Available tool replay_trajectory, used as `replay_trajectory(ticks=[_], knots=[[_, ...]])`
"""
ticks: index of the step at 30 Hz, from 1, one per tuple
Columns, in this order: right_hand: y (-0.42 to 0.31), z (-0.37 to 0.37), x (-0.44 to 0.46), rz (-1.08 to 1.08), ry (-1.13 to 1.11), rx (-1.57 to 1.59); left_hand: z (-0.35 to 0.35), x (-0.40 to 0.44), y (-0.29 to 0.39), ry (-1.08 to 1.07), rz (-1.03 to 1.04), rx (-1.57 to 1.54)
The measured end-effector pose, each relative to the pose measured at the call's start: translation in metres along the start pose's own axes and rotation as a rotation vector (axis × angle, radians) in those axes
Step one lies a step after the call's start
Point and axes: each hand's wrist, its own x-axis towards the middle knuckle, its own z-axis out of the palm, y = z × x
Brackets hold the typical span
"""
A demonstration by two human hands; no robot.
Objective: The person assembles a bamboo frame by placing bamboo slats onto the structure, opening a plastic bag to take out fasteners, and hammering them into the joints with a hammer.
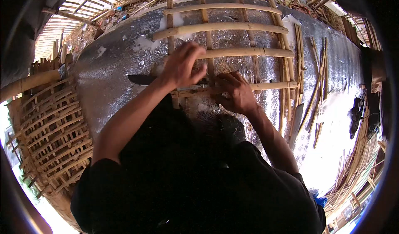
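A bamboo lattice (224,26) of split slats, crosswise over lengthwise, lies in front of me. My left hand (185,65) is above its near left part, fingers bent and thumb held apart, with nothing visible between them. My right hand (236,92) has its fingers curled at the nearest cross slat (270,85), where a lengthwise strip meets it; the fingertips are partly hidden. A dark knife blade (139,80) lies left of the lattice, its other end hidden behind my left forearm.
A shiny silver sheet (104,80) covers the ground. Loose bamboo strips (320,80) lie to the right, near a dark flat blade-like piece (296,124). A woven bamboo panel (54,130) stands at left. A dark cord bundle (355,115) lies at far right.
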Motion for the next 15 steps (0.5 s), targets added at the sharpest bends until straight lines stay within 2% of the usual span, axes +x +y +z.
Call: replay_trajectory(ticks=[1,4,7,13,15], knots=[[0.002,0.001,0.000,-0.015,-0.004,-0.001,-0.001,-0.010,0.006,-0.131,0.014,-0.016],[0.006,0.005,-0.002,-0.048,-0.030,-0.046,0.004,-0.043,0.021,-0.265,0.085,0.199],[0.007,0.008,-0.004,-0.022,-0.024,-0.043,0.020,-0.054,0.017,-0.159,0.082,0.298],[0.001,0.009,-0.002,0.079,0.045,-0.030,0.044,-0.054,0.018,-0.043,0.075,0.165],[0.001,0.000,0.005,-0.056,0.003,-0.006,0.048,-0.055,0.015,-0.017,0.088,0.190]])
